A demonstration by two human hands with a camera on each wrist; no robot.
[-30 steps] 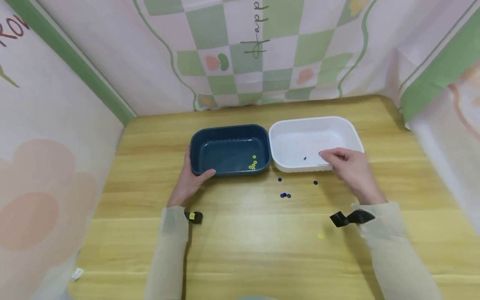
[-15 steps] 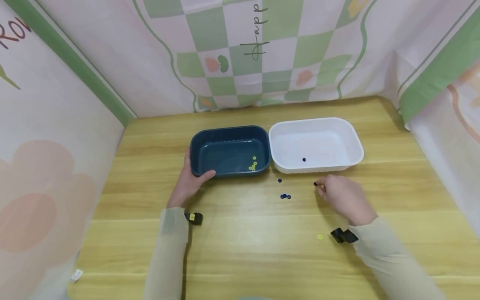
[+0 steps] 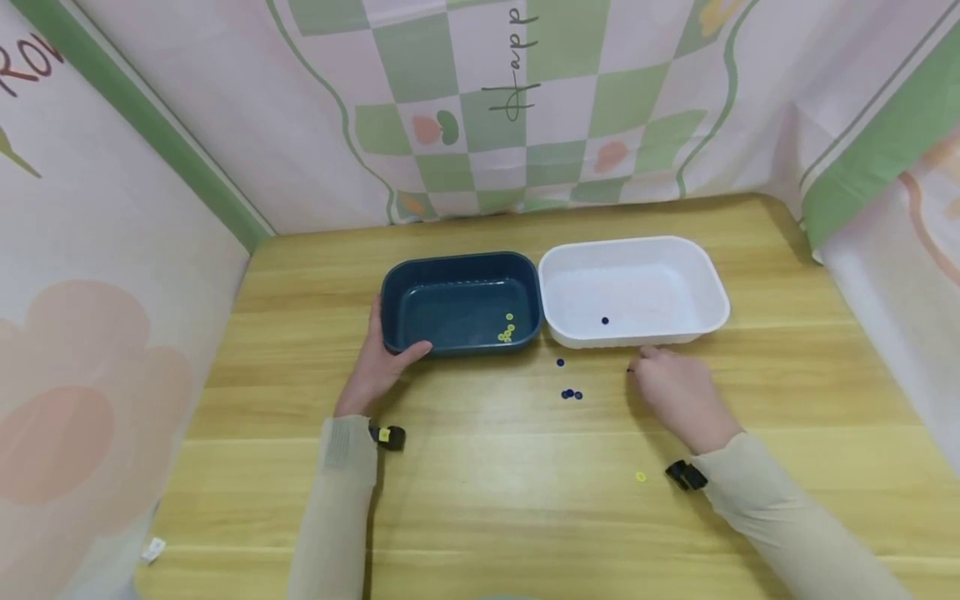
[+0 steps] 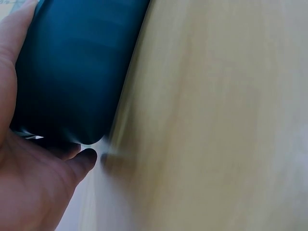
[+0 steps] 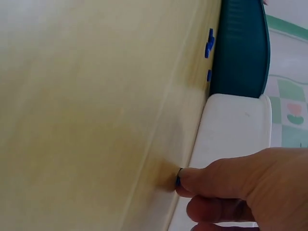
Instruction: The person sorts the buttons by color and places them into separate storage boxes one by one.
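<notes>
My left hand [image 3: 377, 367] grips the left end of a dark teal tray [image 3: 461, 345], thumb over the near rim and fingers along the side wall. Several small yellow buttons [image 3: 510, 327] lie inside it at the near right. A white tray [image 3: 637, 340] stands against its right side, with one dark blue button [image 3: 605, 321] in it. In front of the white tray, my right hand [image 3: 682, 396] pinches another dark blue button [image 5: 178, 178] between thumb and finger at the table surface. More blue buttons [image 3: 571, 393] lie on the table to its left.
A single yellow button [image 3: 641, 477] sits on the wooden table [image 3: 487, 500] near the right wrist. Behind the trays hangs a green-and-white checked cloth [image 3: 495, 125]. A small white tag [image 3: 153, 550] is at the table's left edge.
My right hand has come from above the white tray down to the table and taken hold of a blue button there. My left hand has stayed on the teal tray.
</notes>
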